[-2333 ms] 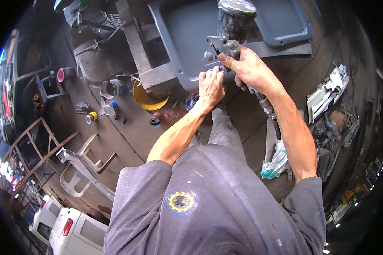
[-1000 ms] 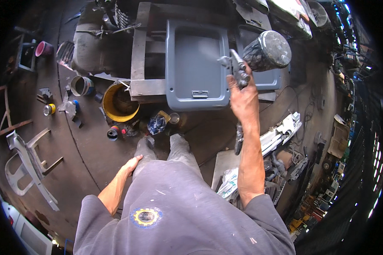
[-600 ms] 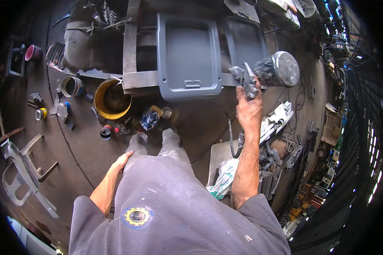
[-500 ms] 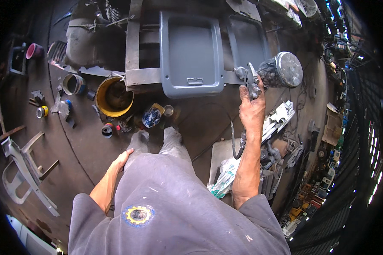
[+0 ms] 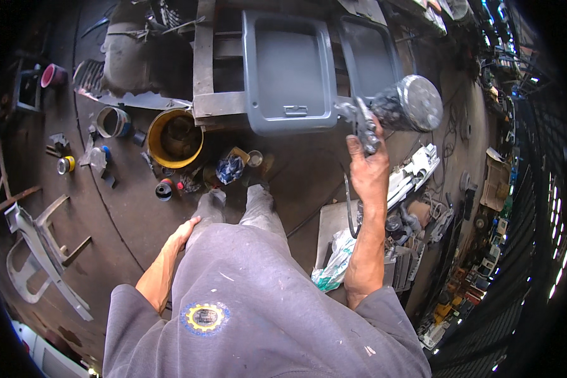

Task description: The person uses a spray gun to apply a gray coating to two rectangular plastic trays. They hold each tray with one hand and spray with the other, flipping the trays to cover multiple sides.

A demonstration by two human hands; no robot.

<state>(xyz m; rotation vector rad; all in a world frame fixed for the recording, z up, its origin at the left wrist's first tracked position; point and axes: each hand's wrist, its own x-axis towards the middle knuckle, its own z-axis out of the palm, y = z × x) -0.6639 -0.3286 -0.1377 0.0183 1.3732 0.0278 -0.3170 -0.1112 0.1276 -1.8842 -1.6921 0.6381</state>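
Note:
My right hand (image 5: pixel 369 167) is closed around the handle of a paint spray gun (image 5: pixel 366 130), whose large, paint-smeared cup (image 5: pixel 421 103) points out to the right. A hose (image 5: pixel 348 205) hangs from it beside my forearm. The gun is just beyond the lower right corner of a grey, tray-like panel (image 5: pixel 290 72) with a raised rim. A second grey panel (image 5: pixel 368 53) lies to its right, partly behind the cup. Low on the left, my left hand (image 5: pixel 184 233) rests against my trouser leg, its fingers partly hidden and no object visible in it.
A wooden frame (image 5: pixel 220 104) supports the panels. Near my feet stand a yellow bucket (image 5: pixel 198 150), an open can (image 5: pixel 113 121) and small tins (image 5: pixel 164 190). A grey plastic chair (image 5: pixel 44 252) lies at left. White parts (image 5: pixel 416 170) and a plastic bag (image 5: pixel 337 261) lie at right.
My right hand and the spray gun have moved slightly left and nearer to me relative to the panels. The whole view has shifted a little. My left hand stays on the leg.

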